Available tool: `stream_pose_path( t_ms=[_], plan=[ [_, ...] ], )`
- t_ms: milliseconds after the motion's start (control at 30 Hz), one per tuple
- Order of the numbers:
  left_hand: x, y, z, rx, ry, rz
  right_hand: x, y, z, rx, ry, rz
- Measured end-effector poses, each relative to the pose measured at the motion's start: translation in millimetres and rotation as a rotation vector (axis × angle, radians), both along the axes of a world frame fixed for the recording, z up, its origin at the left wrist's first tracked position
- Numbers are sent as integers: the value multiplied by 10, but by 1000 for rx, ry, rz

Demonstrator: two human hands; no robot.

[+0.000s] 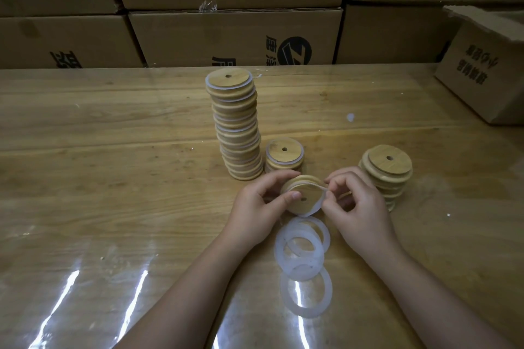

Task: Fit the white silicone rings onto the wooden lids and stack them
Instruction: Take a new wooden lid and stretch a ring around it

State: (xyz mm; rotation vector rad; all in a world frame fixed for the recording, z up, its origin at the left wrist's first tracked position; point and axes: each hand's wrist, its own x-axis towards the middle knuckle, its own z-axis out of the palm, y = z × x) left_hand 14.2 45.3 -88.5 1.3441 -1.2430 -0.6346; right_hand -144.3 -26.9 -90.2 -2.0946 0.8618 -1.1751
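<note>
Your left hand (261, 201) grips a lid (307, 193) just above the tabletop (113, 150), thumb on its face and fingers curled over the far rim. Your right hand (357, 207) pinches the ring (313, 211) at the lid's right rim. The ring sits round the lower right rim and is drawn thin across the top.

Both hands work near the middle of the tabletop, a little right of centre. Three spare rings (304, 272) lie overlapping between your forearms, on the side nearest you. Just beyond your left hand stands a tall stack (236, 127) of ringed lids, leaning slightly and uneven. A short stack (284, 154) is just beside its right foot, close to your fingertips. A stack of bare lids (387, 173) stands just behind your right hand, close to its knuckles.

The far edge of the tabletop runs along a wall of boxes (235, 37). An open box (482, 79) sits on the far right corner. The left half of the tabletop is open wood under a glossy clear cover. The room right of the bare lids is narrower. The near edge is out of view.
</note>
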Motion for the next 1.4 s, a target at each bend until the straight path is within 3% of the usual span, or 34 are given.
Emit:
stream_pose_path(
  t_ms=[367, 700, 900, 1400],
  plan=[
    [3, 8, 24, -11, -16, 8, 4, -46, -35, 109, 34, 29],
    [14, 38, 55, 46, 99, 11, -3, -45, -53, 189, 33, 114],
    [5, 32, 67, 33, -17, 25, 7, -17, -8, 111, 102, 192],
    [14, 22, 52, 35, -2, 12, 4, -42, -38, 60, 117, 44]
  ],
)
